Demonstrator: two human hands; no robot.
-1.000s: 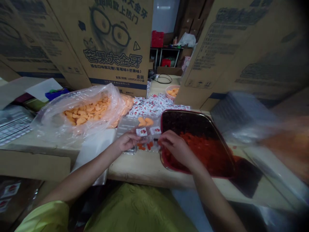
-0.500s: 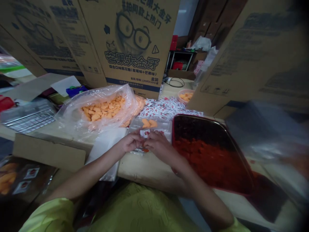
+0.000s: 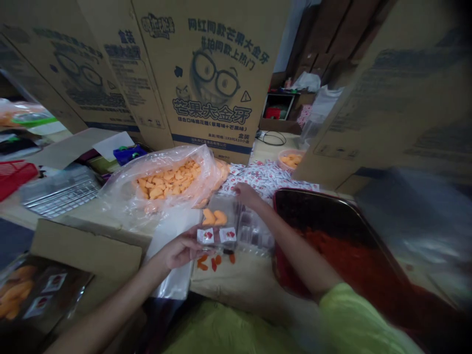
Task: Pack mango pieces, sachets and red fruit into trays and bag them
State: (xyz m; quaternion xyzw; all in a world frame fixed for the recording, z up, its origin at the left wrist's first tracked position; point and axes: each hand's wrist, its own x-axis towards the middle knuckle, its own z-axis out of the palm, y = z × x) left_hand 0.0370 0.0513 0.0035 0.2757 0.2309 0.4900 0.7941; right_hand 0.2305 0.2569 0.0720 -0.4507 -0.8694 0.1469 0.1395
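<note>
Pinching a tray at its left edge, near the table's front edge, the left hand could spill sweets through one-sided support, while the right hand, by sachets, hides whether it grips anything.

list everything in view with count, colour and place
filled tray: one, clear, in left grip
white packets: two, white and red, in filled tray
other tray: at least one, clear, beside it
plastic bag: one, clear, left
packet pile: many, white and red, beyond trays
bowl: one, pinkish, behind pile
tub: one, dark red, right
orange pieces: many, orange, in filled tray, bag, bowl
red pieces: many, red, in tub, at filled tray
cartons: several, brown, back and right
open box: one, brown, lower left
tray stack: one, clear, left
basket: one, red, far left
sheets: count unclear, white, left of trays
cable: one, black, back
table: one, pale, underneath
left grip: one, bare, holding filled tray
right grip: one, bare, at packet pile
</note>
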